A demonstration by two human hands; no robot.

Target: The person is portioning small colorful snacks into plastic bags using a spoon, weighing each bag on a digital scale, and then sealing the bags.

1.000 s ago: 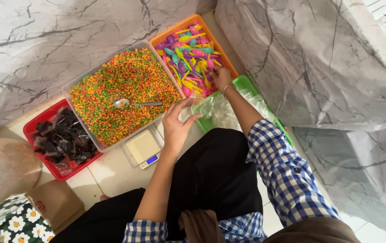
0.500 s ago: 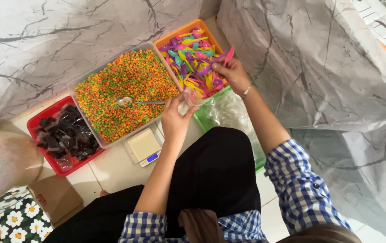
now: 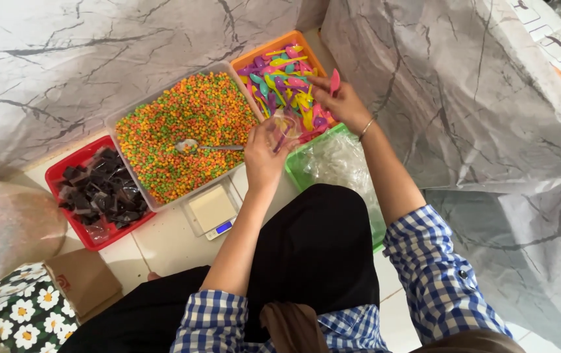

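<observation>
Your right hand (image 3: 340, 104) has its fingers pinched on 1 pink plastic spoon (image 3: 335, 81), held above the orange tray (image 3: 279, 40) of mixed coloured spoons. Your left hand (image 3: 264, 151) has its fingers curled around a small clear bag (image 3: 287, 124), just beside that tray. The spoon looks light, stiff and slick, so grip it by the handle; the bag looks thin, soft and slippery, best held at its mouth. Beside you lie the tub of coloured pellets (image 3: 182, 124), the green tray (image 3: 333, 163) and the scale (image 3: 213, 209).

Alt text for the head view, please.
Seen from above, the left hand holds a small clear bag while the right hand lifts a pink plastic spoon over an orange tray of coloured spoons, beside a tub of colourful pellets.
</observation>
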